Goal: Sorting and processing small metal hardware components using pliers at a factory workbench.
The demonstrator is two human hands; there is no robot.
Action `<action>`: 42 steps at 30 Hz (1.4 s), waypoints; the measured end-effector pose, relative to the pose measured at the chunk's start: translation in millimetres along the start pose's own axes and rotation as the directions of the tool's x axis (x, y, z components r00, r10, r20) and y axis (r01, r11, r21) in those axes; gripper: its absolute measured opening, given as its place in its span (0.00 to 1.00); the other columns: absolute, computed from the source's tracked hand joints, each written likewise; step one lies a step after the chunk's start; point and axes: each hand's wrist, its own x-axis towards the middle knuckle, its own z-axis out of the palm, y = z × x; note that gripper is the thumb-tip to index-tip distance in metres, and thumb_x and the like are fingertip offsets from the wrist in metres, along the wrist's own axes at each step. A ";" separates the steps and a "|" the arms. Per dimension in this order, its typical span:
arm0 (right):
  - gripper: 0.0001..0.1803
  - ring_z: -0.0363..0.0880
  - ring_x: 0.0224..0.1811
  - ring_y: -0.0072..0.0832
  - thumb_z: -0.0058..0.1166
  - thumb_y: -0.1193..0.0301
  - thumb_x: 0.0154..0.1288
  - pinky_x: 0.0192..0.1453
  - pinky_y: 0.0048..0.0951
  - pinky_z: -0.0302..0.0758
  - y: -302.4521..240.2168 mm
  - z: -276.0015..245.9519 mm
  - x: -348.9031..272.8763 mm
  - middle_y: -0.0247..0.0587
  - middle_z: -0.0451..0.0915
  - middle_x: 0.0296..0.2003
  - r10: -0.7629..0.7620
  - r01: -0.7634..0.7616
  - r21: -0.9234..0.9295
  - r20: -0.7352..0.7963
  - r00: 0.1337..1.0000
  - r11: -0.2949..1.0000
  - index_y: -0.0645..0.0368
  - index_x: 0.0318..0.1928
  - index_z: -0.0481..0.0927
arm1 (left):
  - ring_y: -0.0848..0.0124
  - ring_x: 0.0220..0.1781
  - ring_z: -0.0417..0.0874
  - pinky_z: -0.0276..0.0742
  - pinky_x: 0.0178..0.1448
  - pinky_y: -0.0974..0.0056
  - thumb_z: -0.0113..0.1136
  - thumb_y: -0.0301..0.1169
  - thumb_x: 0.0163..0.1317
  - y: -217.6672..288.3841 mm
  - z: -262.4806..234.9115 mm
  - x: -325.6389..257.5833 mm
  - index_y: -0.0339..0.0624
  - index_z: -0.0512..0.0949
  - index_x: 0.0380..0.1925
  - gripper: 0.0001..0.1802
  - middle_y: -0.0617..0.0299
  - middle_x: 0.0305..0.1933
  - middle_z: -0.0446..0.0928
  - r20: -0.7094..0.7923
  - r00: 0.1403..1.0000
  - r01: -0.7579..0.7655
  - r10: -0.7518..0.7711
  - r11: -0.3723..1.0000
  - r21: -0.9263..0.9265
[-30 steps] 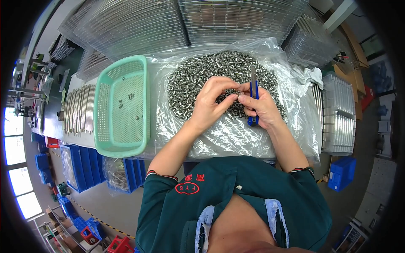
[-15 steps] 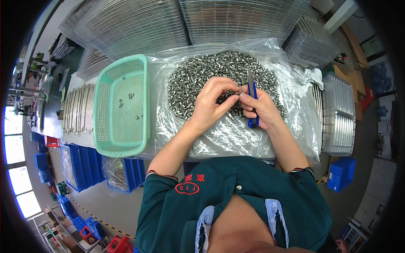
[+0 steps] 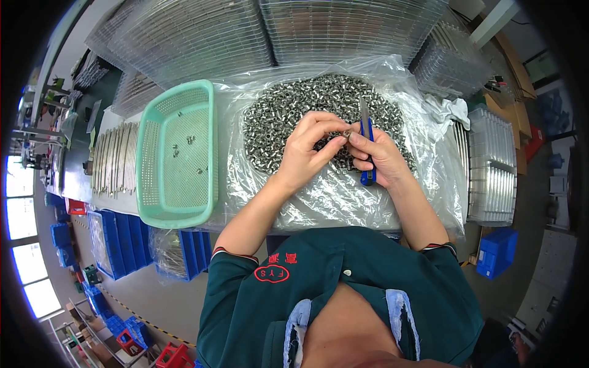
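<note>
My left hand (image 3: 311,147) pinches a small round metal fitting (image 3: 346,134) between thumb and fingers, level with the fingertips of my right hand. A blue utility knife (image 3: 367,144) sits in my right hand (image 3: 381,156), gripped by the curled fingers, its metal blade out and pointing away from me. The right thumb and fingertip come up against the fitting too. Below and around both hands spreads a wide heap of small shiny metal fittings (image 3: 276,116) on clear plastic sheeting (image 3: 319,208).
To the left stands a green plastic basket (image 3: 211,184) with several fittings in it. Metal rods (image 3: 115,156) lie beyond it. Stacked clear trays (image 3: 196,40) line the back; more trays (image 3: 492,165) and a white cloth (image 3: 451,111) are at right. Blue crates (image 3: 123,244) stand below left.
The fitting has turned slightly between my fingertips, and its round opening shows more. Both hands and the knife stay nearly in place.
</note>
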 end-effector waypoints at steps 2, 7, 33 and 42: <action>0.08 0.60 0.19 0.09 0.55 0.72 0.58 0.15 0.09 0.55 0.6 -2.0 0.6 0.24 0.65 0.22 0.003 -0.003 -0.012 0.014 1.000 1.000 0.59 0.36 0.72 | 0.65 0.42 0.75 0.73 0.44 0.66 0.60 0.22 0.49 -0.6 -0.2 -0.1 0.40 0.77 0.36 0.11 0.58 0.39 0.73 0.012 1.000 0.006 -0.006 1.000 0.029; 0.08 0.60 0.19 0.09 0.56 0.72 0.57 0.15 0.09 0.55 0.7 -3.8 0.3 0.24 0.65 0.21 0.006 -0.005 -0.025 0.046 0.999 1.000 0.58 0.35 0.71 | 0.66 0.42 0.75 0.72 0.44 0.66 0.60 0.23 0.50 1.1 0.2 0.5 0.40 0.78 0.37 0.12 0.58 0.39 0.73 0.033 0.999 0.014 -0.015 1.000 0.022; 0.12 0.58 0.20 0.08 0.45 0.65 0.65 0.14 0.08 0.58 0.7 -10.7 7.2 0.30 0.66 0.30 -0.090 0.088 0.043 0.035 0.995 0.995 0.63 0.40 0.70 | 0.72 0.42 0.73 0.70 0.44 0.71 0.58 0.22 0.52 29.3 -57.4 6.0 0.37 0.75 0.34 0.08 0.58 0.42 0.73 -0.419 0.906 -0.037 0.050 0.999 0.039; 0.12 0.59 0.20 0.09 0.44 0.64 0.66 0.15 0.08 0.58 -0.7 -7.4 6.7 0.29 0.67 0.29 -0.139 0.136 0.054 0.048 0.989 0.989 0.62 0.41 0.69 | 0.60 0.48 0.71 0.66 0.52 0.61 0.58 0.34 0.55 51.0 -167.2 -52.7 0.39 0.75 0.38 0.13 0.56 0.43 0.74 -0.466 0.880 0.438 0.087 0.230 0.869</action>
